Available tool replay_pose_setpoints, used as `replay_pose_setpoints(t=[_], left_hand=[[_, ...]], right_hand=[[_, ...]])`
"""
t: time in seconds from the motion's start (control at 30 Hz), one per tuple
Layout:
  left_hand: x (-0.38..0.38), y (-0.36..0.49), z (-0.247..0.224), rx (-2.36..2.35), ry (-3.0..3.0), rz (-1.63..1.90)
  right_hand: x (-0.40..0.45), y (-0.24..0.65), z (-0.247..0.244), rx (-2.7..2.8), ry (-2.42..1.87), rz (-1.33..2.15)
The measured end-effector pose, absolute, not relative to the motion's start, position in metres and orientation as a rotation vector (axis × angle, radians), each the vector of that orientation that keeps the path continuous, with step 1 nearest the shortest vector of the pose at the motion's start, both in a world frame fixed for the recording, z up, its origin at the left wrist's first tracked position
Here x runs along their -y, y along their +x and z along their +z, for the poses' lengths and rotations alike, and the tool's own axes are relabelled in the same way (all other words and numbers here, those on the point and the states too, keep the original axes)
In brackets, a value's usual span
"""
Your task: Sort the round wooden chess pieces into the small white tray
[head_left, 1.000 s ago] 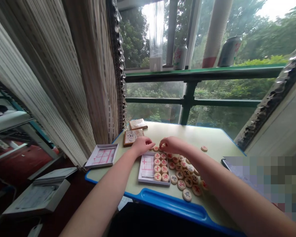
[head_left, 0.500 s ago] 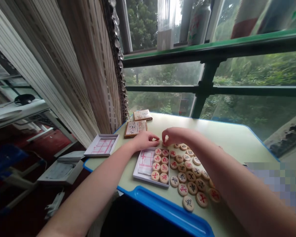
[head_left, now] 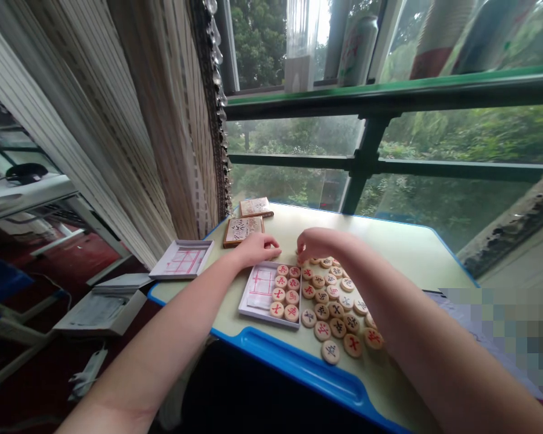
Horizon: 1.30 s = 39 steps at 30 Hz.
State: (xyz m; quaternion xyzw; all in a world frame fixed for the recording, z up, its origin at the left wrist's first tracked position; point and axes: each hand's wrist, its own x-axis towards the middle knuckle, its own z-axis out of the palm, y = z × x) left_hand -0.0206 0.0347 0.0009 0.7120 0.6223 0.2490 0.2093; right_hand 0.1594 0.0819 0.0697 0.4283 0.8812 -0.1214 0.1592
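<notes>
A shallow white box [head_left: 248, 311] lies on the small table, with two columns of round wooden xiangqi pieces [head_left: 292, 296], marked in red, filling its right half. On its left half lies a folded sheet with red lines [head_left: 261, 286]. My left hand [head_left: 257, 248] is over the box's far edge, its fingers loosely bent and apart, with no piece visible in it. My right hand [head_left: 315, 242] is just beyond the box's far right corner, fingers curled down and closed; what they hold is hidden. Loose pieces [head_left: 337, 327] in red and black are spread right of the box, partly behind my right forearm.
Two small decorated boxes, a nearer one [head_left: 243, 231] and a farther one [head_left: 256, 207], are at the table's back left. A white box lid [head_left: 156, 271] sits at the left edge. The table [head_left: 389, 241] has a blue rim and stands against the window.
My left hand has drawn slightly away from my right hand, widening the gap between them. My right hand stays curled near the box's far corner. The view has shifted slightly.
</notes>
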Motion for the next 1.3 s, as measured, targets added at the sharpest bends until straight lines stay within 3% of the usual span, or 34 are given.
replay_pose_setpoints(t=[0.23, 0.87, 1.3], left_hand=[[-0.038, -0.024, -0.007, -1.692, 1.924, 0.818], [-0.035, -0.029, 0.002, -1.665, 2.076, 0.648], [-0.029, -0.018, 0.008, -1.686, 2.185, 0.781]], right_hand=[[-0.106, 0.2, 0.078, -2.523, 1.306, -0.527], [-0.089, 0.176, 0.059, -2.592, 1.326, -0.301], [-0.084, 0.19, 0.073, -2.642, 1.279, -0.447]])
